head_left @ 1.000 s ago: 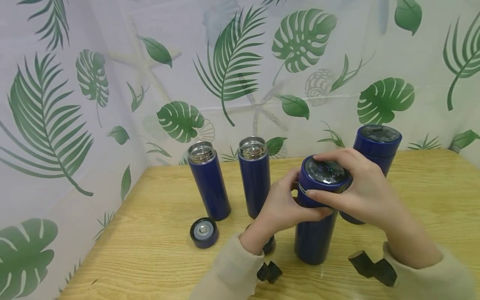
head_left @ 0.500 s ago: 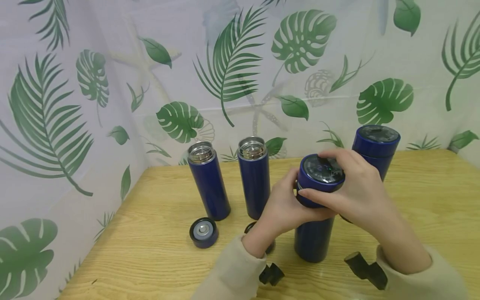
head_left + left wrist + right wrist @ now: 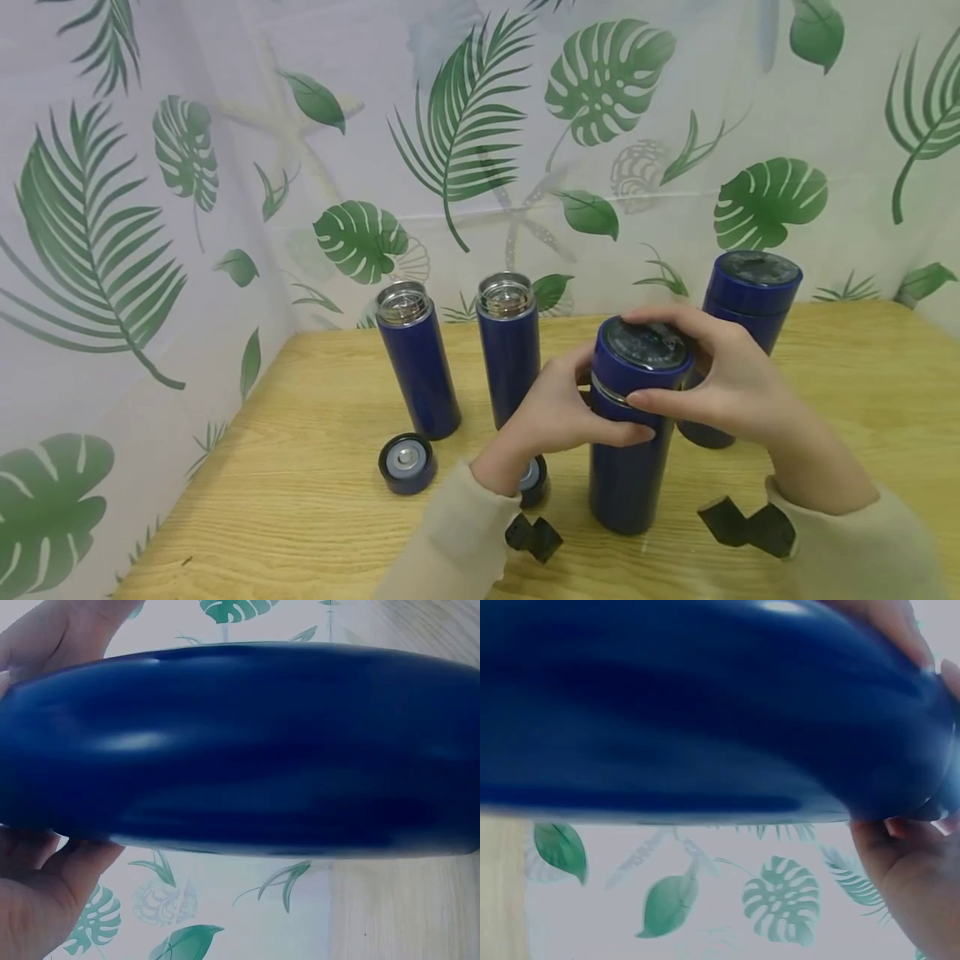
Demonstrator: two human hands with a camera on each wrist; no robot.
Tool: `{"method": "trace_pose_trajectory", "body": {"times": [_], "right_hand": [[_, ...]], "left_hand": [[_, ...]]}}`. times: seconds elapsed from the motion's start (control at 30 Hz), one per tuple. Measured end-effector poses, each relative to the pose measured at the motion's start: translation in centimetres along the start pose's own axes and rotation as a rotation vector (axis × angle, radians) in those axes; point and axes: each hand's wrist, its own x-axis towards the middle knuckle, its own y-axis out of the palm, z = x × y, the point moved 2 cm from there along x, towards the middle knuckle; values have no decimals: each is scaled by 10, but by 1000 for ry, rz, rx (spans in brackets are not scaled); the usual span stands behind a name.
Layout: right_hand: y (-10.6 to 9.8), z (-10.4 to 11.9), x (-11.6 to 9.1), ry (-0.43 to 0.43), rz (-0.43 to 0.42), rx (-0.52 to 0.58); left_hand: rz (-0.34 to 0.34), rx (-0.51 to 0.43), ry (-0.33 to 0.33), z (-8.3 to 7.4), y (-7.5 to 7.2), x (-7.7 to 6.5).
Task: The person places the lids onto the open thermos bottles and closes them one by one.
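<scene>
A dark blue thermos bottle stands in front of me, its lid topped by a glossy black disc with faint lit marks. My left hand grips the upper body just below the lid. With fingers and thumb, my right hand holds the lid from the right side. A thin silver line shows between lid and body; whether the lid is loose I cannot tell. The blue bottle body fills much of the left wrist view, and the same body spans the right wrist view.
Two uncapped blue thermoses stand at the back left. One lid lies underside up on the wooden table; another lid is partly behind my left wrist. Behind my right hand stands a capped thermos. A leaf-print cloth hangs behind.
The thermos top shifted slightly left, then back toward me and a little lower. My right thumb now sits lower on the lid. My left forearm moved slightly left, showing more of the second lid.
</scene>
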Motion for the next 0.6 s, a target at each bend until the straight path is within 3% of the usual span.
{"method": "trace_pose_trajectory", "body": {"times": [0.13,0.23,0.4,0.47,0.53,0.6], "right_hand": [[-2,-8,1,-42,88,331],[-2,-13,2,-111,167,466],[-4,-14,3,-236,281,572],[-5,-12,3,-245,315,589],[-5,-10,3,-221,327,545],[-6,-6,1,-135,294,392]], "left_hand": [[45,-105,-44,-1,-1,0],[96,-156,-52,-1,-2,0],[220,-208,-14,0,-2,0],[248,-216,2,1,-2,0],[252,-220,7,1,-1,0],[236,-206,-1,1,-1,0]]}}
